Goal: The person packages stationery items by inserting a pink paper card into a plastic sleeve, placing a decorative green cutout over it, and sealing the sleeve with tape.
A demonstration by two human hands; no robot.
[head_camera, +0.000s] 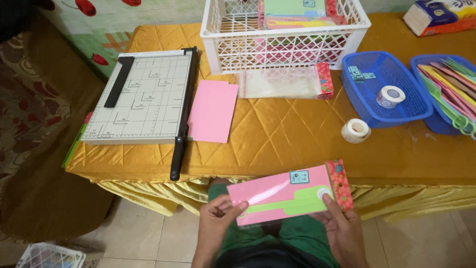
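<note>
A clear plastic sleeve holding a pink card with a green and a pale pink paper strip, a small label and a red floral header flap (290, 196) is held flat over the lap, just in front of the near edge of the table draped in quilted golden cloth (277, 134). The left hand (218, 218) pinches the sleeve's left end, thumb on top; the right hand (342, 231) grips the right end, thumb pressed on a round white sticker near the flap. Judged from this, the packet is filled and labelled, and sealing appears under way or just done. On the table, a loose pink card sheet (213, 110) lies beside a grey paper trimmer (141, 97), a stack of empty clear sleeves (285, 82) lies before a white lattice crate (282, 30), and a white sticker roll (355, 130) stands near two blue baskets (377, 99); more packets seemingly remain.
</note>
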